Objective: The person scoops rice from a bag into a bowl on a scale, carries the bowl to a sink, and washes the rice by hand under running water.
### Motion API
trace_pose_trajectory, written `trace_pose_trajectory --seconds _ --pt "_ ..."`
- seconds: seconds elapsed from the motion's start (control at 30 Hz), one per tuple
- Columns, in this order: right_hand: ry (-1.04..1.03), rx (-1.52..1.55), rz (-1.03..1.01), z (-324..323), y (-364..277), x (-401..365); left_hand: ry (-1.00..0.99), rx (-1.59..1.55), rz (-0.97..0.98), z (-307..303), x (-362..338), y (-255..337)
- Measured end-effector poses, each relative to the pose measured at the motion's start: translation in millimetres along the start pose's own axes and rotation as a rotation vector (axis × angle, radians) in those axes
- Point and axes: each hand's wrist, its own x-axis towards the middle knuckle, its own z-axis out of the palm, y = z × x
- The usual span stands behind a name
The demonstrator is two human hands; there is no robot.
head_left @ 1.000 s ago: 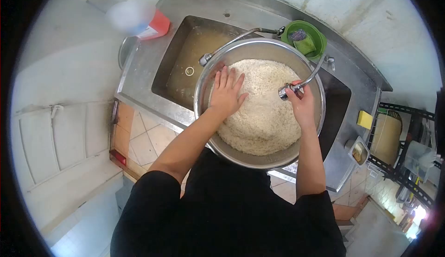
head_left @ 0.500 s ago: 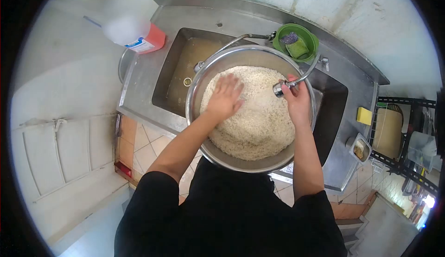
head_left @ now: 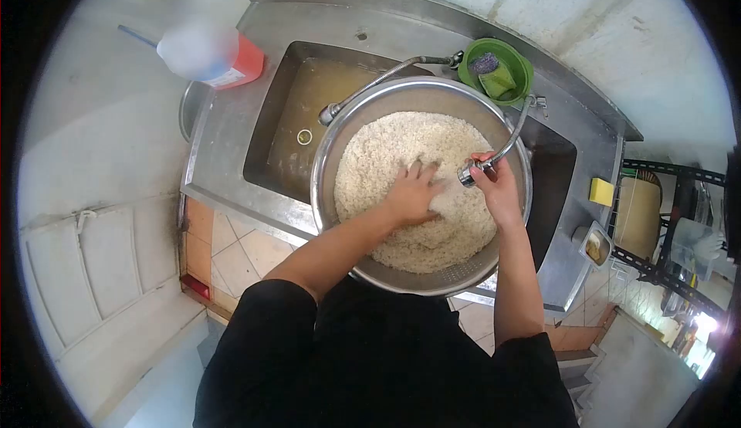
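A large round metal colander, with small holes showing low on its right side, holds a heap of white rice. My left hand lies in the middle of the rice, fingers spread and fingertips partly sunk among the grains. Over the right part of the heap, my right hand grips a chrome faucet head on a flexible spout. The faucet head points left toward my left hand, and a blurred spray seems to come out of it.
The colander rests across a steel double sink; cloudy water stands in the left basin. A second faucet reaches over that basin. Around them are a green bowl with scrubbers, a jug of red liquid, a yellow sponge and a small metal container.
My left hand has moved right and toward me, from the rice's upper left to its middle. My right hand with the faucet head has shifted slightly toward me.
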Motion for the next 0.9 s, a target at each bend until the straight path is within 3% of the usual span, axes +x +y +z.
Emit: trace_pose_trajectory --seconds 0.17,0.27,0.43,0.57,0.67,0.73,0.77,0.83,0.87,0.9 --pt "-0.007 -0.005 -0.024 -4.9 5.1 -2.0 -0.028 -0.091 -0.025 18.7 12.0 -0.2" --pt "0.014 -0.001 -0.022 -4.6 1.5 -7.4 0.057 -0.016 0.038 29.2 15.0 1.5" --pt "0.066 -0.017 0.002 -7.4 0.5 -15.6 0.355 -0.102 0.352 -12.1 33.4 23.9" --pt "0.059 -0.051 -0.013 -7.3 -6.5 -20.9 0.364 -0.158 0.378 -0.1 54.4 25.4" --pt "0.092 -0.083 0.0 -11.5 -3.3 -24.2 0.199 -0.08 0.256 7.9 50.7 25.1" --pt "0.089 -0.092 -0.023 -16.1 1.1 -22.5 -0.038 -0.066 0.161 1.0 38.0 20.4" --pt "0.082 -0.086 -0.049 -18.9 5.4 -22.6 -0.035 -0.056 0.162 -3.1 35.1 20.4" --pt "0.09 -0.073 -0.082 -19.8 3.9 -22.8 -0.415 0.256 -0.033 -21.3 31.3 24.8" --pt "0.105 -0.108 -0.065 -20.4 4.2 -24.8 -0.417 0.267 -0.017 -19.4 31.2 19.5" --pt "0.125 -0.146 -0.044 -19.2 1.0 -28.6 -0.256 0.259 0.011 -14.8 30.9 13.5"
